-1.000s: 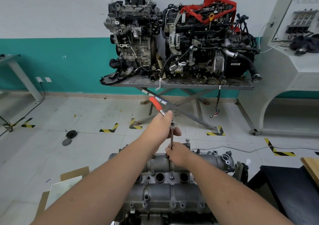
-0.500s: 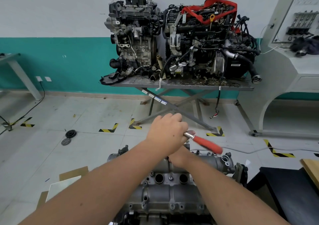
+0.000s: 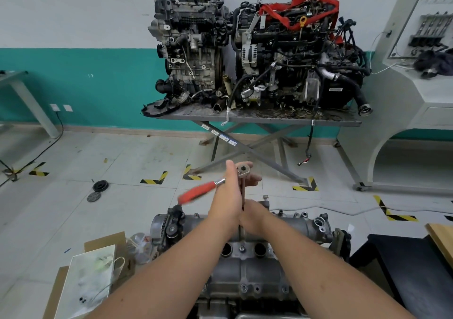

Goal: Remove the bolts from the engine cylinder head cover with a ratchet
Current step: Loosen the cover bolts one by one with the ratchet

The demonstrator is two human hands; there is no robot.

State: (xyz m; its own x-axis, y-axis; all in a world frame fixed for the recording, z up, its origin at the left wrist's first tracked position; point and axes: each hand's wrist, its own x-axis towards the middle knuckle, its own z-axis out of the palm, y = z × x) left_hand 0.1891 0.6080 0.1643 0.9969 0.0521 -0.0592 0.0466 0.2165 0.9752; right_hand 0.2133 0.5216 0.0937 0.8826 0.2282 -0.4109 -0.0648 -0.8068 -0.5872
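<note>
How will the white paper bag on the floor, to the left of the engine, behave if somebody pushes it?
The white paper bag would probably slide or fold easily: it looks thin, creased and nearly flat, so likely light. Its loop handle seems floppy. It leans on cardboard, so a push may tip it over.

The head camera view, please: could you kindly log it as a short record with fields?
tool: red-handled metal ratchet on a long extension bar, handle pointing left
left hand: at the ratchet head, fingers mostly straight
right hand: low on the extension bar, where it meets the cover
workpiece: grey cast-metal cylinder head cover, two round wells visible
background: two dark assembled engines on a grey metal table
floor: brown cardboard box to the left
</note>
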